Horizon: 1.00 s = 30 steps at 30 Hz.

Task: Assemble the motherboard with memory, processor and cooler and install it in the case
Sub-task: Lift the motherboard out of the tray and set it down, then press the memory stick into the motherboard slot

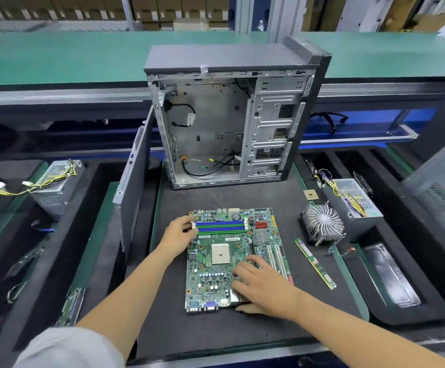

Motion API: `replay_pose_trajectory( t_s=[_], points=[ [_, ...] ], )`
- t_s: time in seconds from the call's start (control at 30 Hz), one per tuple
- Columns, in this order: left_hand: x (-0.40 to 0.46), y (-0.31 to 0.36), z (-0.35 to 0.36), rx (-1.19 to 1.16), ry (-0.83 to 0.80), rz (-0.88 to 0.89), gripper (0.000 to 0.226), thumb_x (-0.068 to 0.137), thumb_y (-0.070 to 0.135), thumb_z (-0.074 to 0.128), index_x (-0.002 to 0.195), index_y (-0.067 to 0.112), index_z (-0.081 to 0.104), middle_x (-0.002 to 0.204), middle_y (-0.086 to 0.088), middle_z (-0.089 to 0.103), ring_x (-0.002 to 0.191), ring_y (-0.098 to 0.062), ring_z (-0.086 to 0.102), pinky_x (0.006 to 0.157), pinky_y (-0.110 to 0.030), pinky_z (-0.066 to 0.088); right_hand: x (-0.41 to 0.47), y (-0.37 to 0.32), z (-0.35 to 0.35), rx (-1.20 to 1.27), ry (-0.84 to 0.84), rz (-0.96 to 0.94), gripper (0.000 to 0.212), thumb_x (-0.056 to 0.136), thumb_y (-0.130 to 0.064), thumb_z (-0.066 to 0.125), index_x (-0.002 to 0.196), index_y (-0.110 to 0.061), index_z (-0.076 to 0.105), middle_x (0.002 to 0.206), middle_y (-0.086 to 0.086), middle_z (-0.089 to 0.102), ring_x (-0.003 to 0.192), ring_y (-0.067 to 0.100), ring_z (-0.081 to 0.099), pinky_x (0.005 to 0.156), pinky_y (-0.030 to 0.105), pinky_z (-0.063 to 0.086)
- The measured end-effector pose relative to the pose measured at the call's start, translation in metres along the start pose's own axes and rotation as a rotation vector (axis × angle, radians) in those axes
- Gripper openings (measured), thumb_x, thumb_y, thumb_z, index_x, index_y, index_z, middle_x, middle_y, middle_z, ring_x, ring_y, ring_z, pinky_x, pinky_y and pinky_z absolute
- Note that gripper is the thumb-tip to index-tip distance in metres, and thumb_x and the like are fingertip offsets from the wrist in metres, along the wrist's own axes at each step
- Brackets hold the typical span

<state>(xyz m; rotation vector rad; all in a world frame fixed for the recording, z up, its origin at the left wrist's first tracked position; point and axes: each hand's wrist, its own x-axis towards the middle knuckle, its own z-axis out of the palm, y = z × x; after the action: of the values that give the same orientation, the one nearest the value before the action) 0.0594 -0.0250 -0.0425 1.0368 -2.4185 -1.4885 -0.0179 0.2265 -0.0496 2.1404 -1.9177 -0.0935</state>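
On mat (216,333): 1 motherboard (224,272), 2 hands.

Your green motherboard (232,258) lies flat on the dark mat, memory slots and processor socket empty. The open case (232,115) stands upright at 12 o'clock. At 2 o'clock, the finned cooler (322,221) sits beside the processor (310,194). The memory stick (314,263) lies at 3 o'clock.

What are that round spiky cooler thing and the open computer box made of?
The cooler looks like bare metal, probably aluminium: thin, shiny silver fins fanning out. The case seems to be sheet steel inside, dull grey and stamped with holes, with a matte dark outer shell, perhaps painted metal or plastic.
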Motion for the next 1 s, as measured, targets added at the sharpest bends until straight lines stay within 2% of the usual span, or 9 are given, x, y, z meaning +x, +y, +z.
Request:
replay_pose_trajectory(
  t_s=[0.1,0.27,0.37,0.57,0.73,0.8,0.87,0.93,1.0],
  points=[
    [-0.001,-0.002,-0.003,0.07,0.012,0.028,0.044,0.093,0.009,0.058,0.136,0.011,0.051,0.135,-0.006,0.052,0.122,-0.018,0.052,0.1,-0.032,0.044,0.0,0.0,0.0,0.062,-0.008,0.008,0.042,0.085,-0.061,0.049,0.093,-0.022,0.06,0.103,0.001,0.059,0.099,0.02,0.055,0.096,0.036,0.045],
    [-0.002,-0.001,-0.002,0.098,0.038,0.018,0.047,0.094,0.005,0.056,0.139,0.013,0.047,0.127,-0.01,0.052,0.096,-0.019,0.058,0.09,-0.029,0.048,-0.001,0.001,0.002,0.137,-0.025,0.021,0.036,0.091,-0.056,0.042,0.096,-0.025,0.059,0.097,-0.002,0.053,0.092,0.017,0.051,0.086,0.031,0.042],
    [-0.002,-0.001,-0.002,0.114,0.024,0.026,0.046,0.094,0.005,0.056,0.139,0.011,0.048,0.129,-0.01,0.051,0.096,-0.018,0.058,0.089,-0.027,0.047,-0.003,0.001,0.002,0.147,-0.036,0.033,0.035,0.092,-0.056,0.042,0.098,-0.026,0.059,0.093,-0.003,0.052,0.088,0.017,0.051,0.078,0.029,0.042],
    [-0.001,-0.001,-0.008,0.146,-0.025,0.05,0.048,0.093,0.005,0.056,0.14,0.01,0.046,0.132,-0.01,0.05,0.099,-0.021,0.06,0.087,-0.027,0.046,-0.007,0.01,-0.004,0.224,-0.07,0.119,0.042,0.097,-0.055,0.032,0.101,-0.024,0.06,0.091,-0.004,0.052,0.084,0.014,0.05,0.077,0.028,0.044],
    [0.002,0.002,-0.007,0.183,-0.045,0.042,0.05,0.093,0.007,0.055,0.142,0.011,0.044,0.135,-0.008,0.05,0.101,-0.02,0.059,0.081,-0.023,0.041,-0.007,0.043,-0.011,0.197,-0.217,0.457,0.029,0.099,-0.033,0.038,0.115,-0.018,0.056,0.106,-0.002,0.054,0.1,0.017,0.05,0.087,0.03,0.04],
    [0.006,0.004,-0.007,0.138,-0.022,0.003,0.045,0.094,0.01,0.056,0.138,0.011,0.049,0.131,-0.008,0.055,0.103,-0.019,0.057,0.081,-0.024,0.041,-0.014,0.055,-0.016,0.17,-0.291,0.702,0.023,0.094,-0.012,0.045,0.116,-0.013,0.052,0.11,0.001,0.053,0.104,0.02,0.051,0.084,0.032,0.047],
    [0.01,0.005,-0.007,0.073,0.022,-0.041,0.036,0.094,0.011,0.056,0.13,0.009,0.056,0.124,-0.01,0.06,0.104,-0.02,0.057,0.085,-0.029,0.044,-0.029,0.063,-0.02,0.162,-0.372,0.952,0.025,0.089,0.0,0.048,0.111,-0.011,0.05,0.109,0.005,0.053,0.107,0.023,0.053,0.079,0.034,0.051],
    [0.014,0.003,-0.007,0.011,0.064,-0.096,0.028,0.094,0.01,0.056,0.121,0.003,0.061,0.117,-0.014,0.064,0.103,-0.024,0.061,0.089,-0.035,0.048,-0.048,0.065,-0.02,0.09,-0.508,1.096,0.025,0.088,0.0,0.05,0.111,-0.011,0.051,0.112,0.005,0.056,0.109,0.022,0.056,0.079,0.031,0.049],
    [0.016,0.002,-0.006,-0.094,0.073,-0.155,0.021,0.095,0.008,0.054,0.112,-0.001,0.064,0.111,-0.017,0.067,0.091,-0.024,0.064,0.083,-0.035,0.05,-0.063,0.061,-0.014,0.068,-0.592,1.181,0.024,0.092,-0.007,0.05,0.115,-0.011,0.05,0.119,0.005,0.054,0.113,0.02,0.056,0.083,0.029,0.049]
  ],
)
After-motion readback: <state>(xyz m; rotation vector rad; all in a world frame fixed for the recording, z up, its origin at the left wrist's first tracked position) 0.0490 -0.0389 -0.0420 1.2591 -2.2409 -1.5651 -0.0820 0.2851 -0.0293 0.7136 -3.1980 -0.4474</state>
